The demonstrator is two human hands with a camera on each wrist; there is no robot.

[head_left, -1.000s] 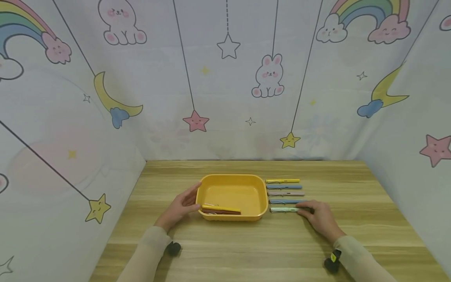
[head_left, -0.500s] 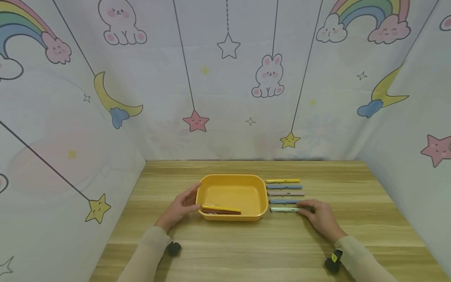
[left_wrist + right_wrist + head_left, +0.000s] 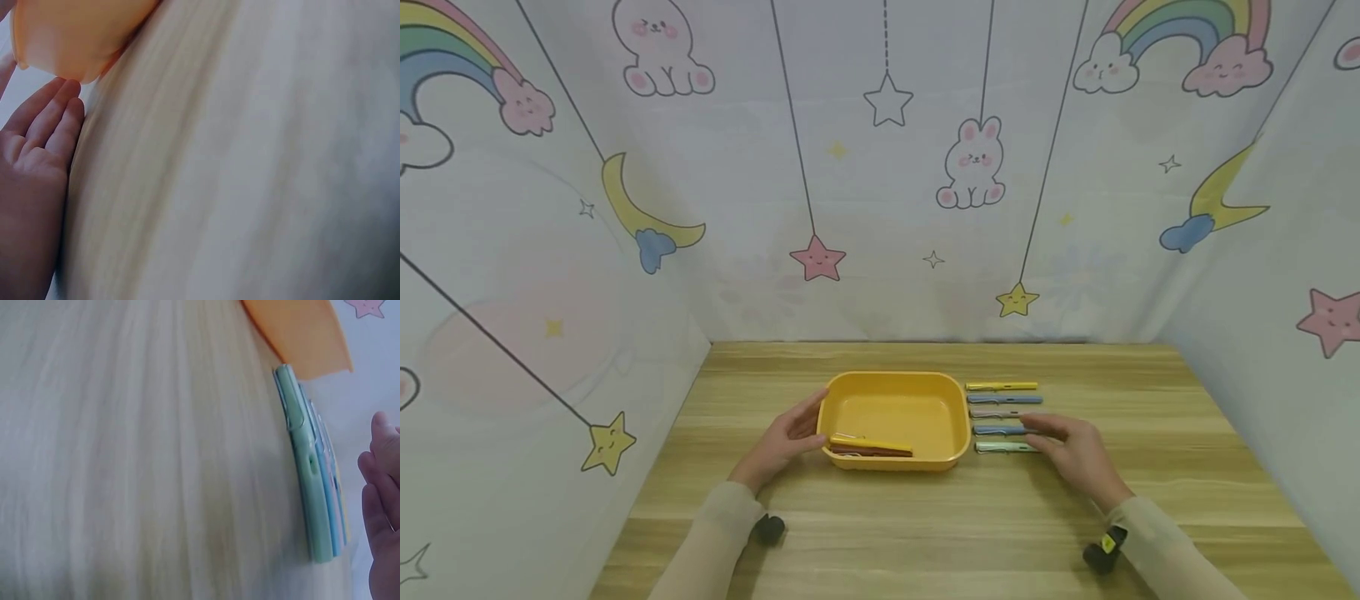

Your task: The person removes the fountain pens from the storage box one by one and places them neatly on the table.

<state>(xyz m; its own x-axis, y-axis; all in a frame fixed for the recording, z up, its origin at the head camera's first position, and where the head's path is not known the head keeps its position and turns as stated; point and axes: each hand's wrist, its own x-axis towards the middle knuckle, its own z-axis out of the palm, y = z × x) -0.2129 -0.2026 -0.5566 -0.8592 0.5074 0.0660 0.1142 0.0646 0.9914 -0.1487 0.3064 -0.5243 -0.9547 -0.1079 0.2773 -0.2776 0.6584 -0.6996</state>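
Note:
A yellow tray (image 3: 955,417) sits mid-table with a yellow pen (image 3: 871,442) and a dark red pen (image 3: 868,452) lying along its near wall. My left hand (image 3: 811,419) rests with straight fingers (image 3: 47,119) against the tray's (image 3: 75,37) left side. Right of the tray lies a row of several pens: yellow (image 3: 1002,386), blue (image 3: 1004,399), grey-pink (image 3: 996,412), blue (image 3: 997,430) and mint green (image 3: 1002,447). My right hand (image 3: 1034,433) lies over the right ends of the two nearest pens, fingers (image 3: 382,506) loose beside the mint pen (image 3: 306,481), gripping nothing.
The wooden table (image 3: 925,525) is closed in on three sides by fabric walls (image 3: 887,167) printed with rabbits, stars and rainbows. A small black wrist device shows on each forearm, left (image 3: 769,528) and right (image 3: 1101,554).
My right hand has slid a little left and away, now covering the right ends of the nearer blue and mint pens. The left hand and the tray have not moved.

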